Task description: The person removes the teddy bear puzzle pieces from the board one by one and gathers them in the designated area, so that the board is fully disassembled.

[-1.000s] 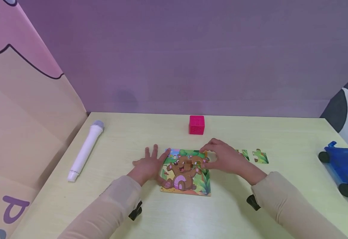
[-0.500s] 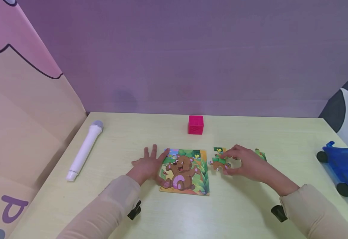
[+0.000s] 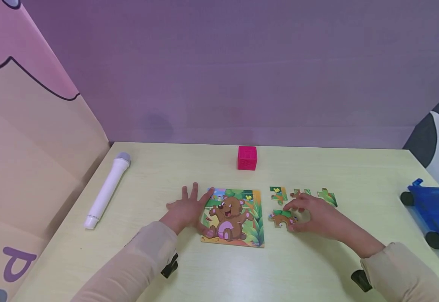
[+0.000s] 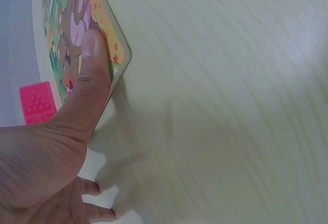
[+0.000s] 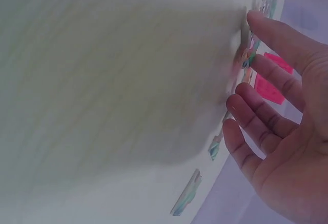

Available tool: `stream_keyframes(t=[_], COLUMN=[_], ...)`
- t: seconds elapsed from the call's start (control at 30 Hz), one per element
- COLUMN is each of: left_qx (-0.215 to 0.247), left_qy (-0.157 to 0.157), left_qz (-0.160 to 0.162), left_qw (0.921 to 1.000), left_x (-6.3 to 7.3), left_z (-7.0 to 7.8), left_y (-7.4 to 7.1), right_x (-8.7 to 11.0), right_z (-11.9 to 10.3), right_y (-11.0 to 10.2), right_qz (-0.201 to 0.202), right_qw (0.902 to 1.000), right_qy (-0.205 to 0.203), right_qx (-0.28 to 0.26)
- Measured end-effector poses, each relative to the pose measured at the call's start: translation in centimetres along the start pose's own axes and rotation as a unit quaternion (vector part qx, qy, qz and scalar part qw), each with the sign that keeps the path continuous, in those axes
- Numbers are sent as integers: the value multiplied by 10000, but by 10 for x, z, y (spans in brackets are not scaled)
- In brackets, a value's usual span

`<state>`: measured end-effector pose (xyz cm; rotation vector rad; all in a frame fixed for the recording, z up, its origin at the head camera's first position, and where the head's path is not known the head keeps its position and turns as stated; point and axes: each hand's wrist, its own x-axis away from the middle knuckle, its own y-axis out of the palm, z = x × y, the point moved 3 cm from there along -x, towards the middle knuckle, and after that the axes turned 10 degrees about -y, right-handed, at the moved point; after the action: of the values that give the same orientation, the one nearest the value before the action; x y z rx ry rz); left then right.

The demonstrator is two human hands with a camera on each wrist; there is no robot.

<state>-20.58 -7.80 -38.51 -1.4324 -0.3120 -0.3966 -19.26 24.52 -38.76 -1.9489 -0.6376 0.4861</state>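
Note:
The flat square puzzle board (image 3: 230,216), printed with a brown bear, lies mid-table. My left hand (image 3: 185,212) rests on its left edge with fingers spread; in the left wrist view the thumb (image 4: 95,70) lies across the board's corner. Right of the board, my right hand (image 3: 315,218) pinches a green and brown puzzle piece (image 3: 279,218) between thumb and index finger, low over the table. In the right wrist view the remaining fingers (image 5: 246,116) are loosely bent. Behind this hand lie a corner piece with a yellow bird (image 3: 278,194), a partly covered piece (image 3: 300,193) and a green piece (image 3: 326,196).
A pink cube (image 3: 247,158) stands near the table's back edge. On the left lies a white toy microphone (image 3: 107,191), and a blue toy car (image 3: 436,216) is at the right edge. A purple wall (image 3: 242,75) rises behind the table (image 3: 166,167).
My right hand has moved from the board's upper right to the right, bringing the puzzle piece off the board and then slightly nearer the body. The left hand stays in place.

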Motion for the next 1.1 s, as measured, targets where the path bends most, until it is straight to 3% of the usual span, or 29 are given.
stream_keyframes(t=[0.6, 0.83, 1.1], left_qx=[65, -8, 13], left_qy=[20, 21, 25], left_qz=[-2, 14, -1], left_qw=[10000, 10000, 10000], left_x=[0, 0, -2], left_z=[-1, -1, -1], left_y=[1, -1, 1], right_x=[-5, -20, -45], right_z=[-3, -17, -38], right_y=[-6, -12, -1], right_qz=[-230, 19, -265], right_qw=[9994, 9995, 9991], right_qy=[-101, -283, -297], right_qx=[233, 128, -122])
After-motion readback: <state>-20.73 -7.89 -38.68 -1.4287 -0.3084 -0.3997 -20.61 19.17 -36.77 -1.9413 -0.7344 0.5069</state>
